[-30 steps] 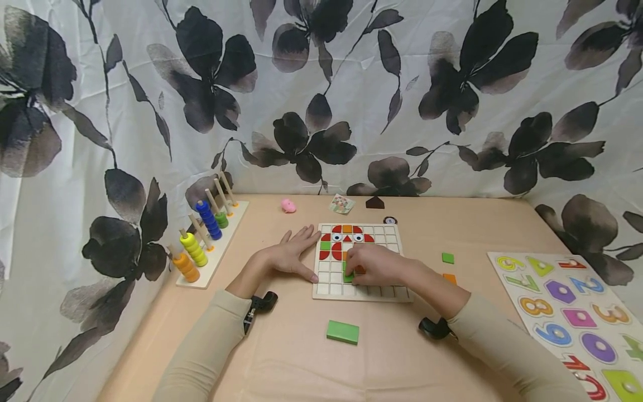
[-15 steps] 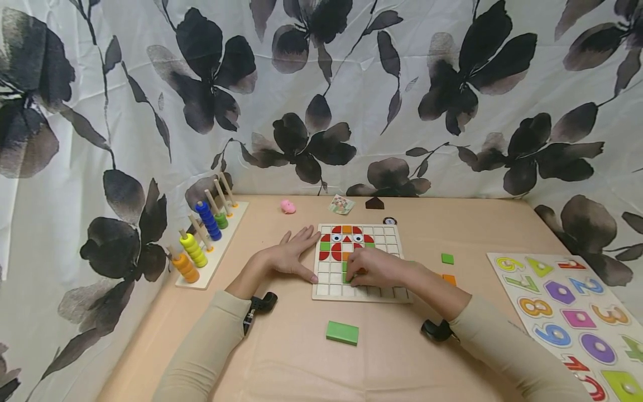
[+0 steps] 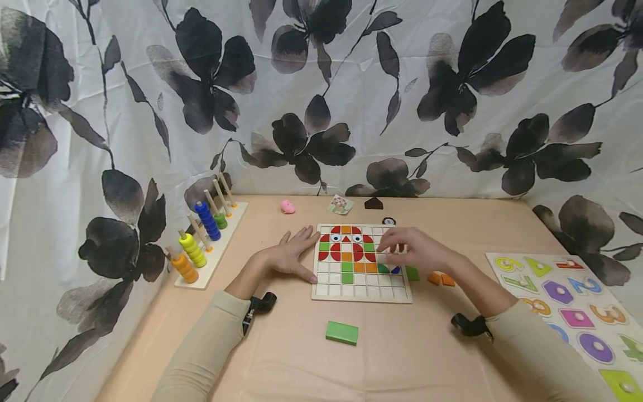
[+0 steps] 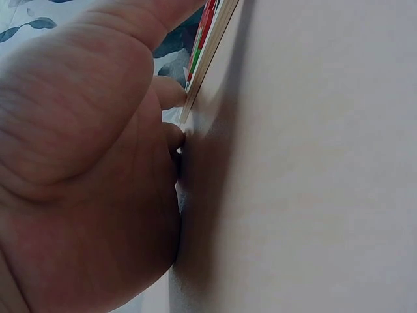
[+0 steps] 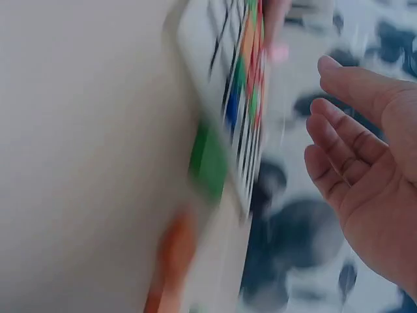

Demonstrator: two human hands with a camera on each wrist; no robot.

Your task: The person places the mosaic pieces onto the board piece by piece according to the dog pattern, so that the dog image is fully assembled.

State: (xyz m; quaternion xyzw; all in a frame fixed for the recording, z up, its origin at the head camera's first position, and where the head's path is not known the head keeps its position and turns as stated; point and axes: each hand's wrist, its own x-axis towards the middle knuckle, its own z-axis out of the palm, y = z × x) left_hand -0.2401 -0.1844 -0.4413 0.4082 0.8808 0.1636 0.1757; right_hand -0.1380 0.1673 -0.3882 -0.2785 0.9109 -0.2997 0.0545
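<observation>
A white grid board [image 3: 331, 291] lies on the table, with red, green, orange, white-and-black eye and blue tiles set in its squares. My left hand [image 3: 293, 254] rests flat and spread at the board's left side, thumb and fingertips at its edge; the left wrist view shows the palm [image 4: 78, 143] beside that edge. Over the board's right side hovers my right hand [image 3: 419, 248], fingers loosely bent. In the right wrist view this hand [image 5: 371, 150] holds nothing. Just off the right edge lies a green tile [image 3: 412, 273], with orange tiles [image 3: 447, 280] beyond it.
A bead stacker [image 3: 221, 245] with wooden pegs stands on the left. A green block [image 3: 342, 333] lies in front of the board. Behind it are a pink piece [image 3: 287, 206], a card [image 3: 340, 204], a dark piece [image 3: 374, 204] and a round eye tile [image 3: 388, 221]. A number-and-shape puzzle [image 3: 540, 287] lies right.
My right hand has left a green tile in the grid and lifted off to the right, uncovering orange, green and blue tiles. The left hand has stayed in place.
</observation>
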